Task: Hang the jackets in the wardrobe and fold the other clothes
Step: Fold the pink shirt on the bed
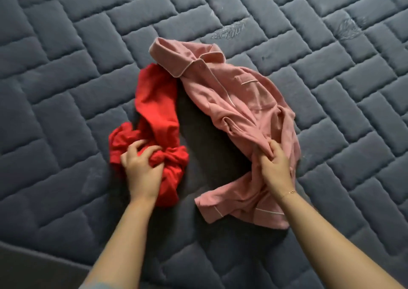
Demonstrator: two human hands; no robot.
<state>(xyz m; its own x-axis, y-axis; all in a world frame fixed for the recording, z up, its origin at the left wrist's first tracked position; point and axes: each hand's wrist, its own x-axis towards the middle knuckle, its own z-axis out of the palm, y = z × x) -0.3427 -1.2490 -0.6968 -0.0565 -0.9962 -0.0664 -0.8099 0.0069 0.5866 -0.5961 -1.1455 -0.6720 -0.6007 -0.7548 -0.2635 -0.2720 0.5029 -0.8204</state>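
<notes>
1. Location. Two garments lie crumpled on the quilted grey mattress [66, 72], toward its near edge and roughly midway between its left and right sides. The red garment [156, 103] lies to the left; the pink pyjama shirt [238, 94] lies to the right. They touch only at their far ends, beside the shirt's collar [187, 66]; nearer the person, bare mattress shows between them.

2. Left hand [141, 165]. Fingers are curled into the bunched near end of the red garment, gripping a wad of cloth.

3. Right hand [273, 167]. Fingers and thumb pinch a gathered fold of the pink shirt near its lower part. A thin bracelet [290, 192] sits on that wrist.

4. Handling, as judged. Both pieces look light, limp and soft; neither will hold a shape when lifted. The red cloth appears thin and creases readily. The pink shirt looks slightly thicker, with pale piping at the collar, pocket and cuff [212, 211]. Nothing fragile or slippery is apparent.

5. Where to take hold, as judged. A mid-body grip only drags the cloth into a heap. The shirt is better taken at both shoulders by the collar, shaken flat, then laid face down. The red garment's type cannot be told; find a hem or seam first.

6. Risk. Sleeves may twist under the body when spread.
</notes>
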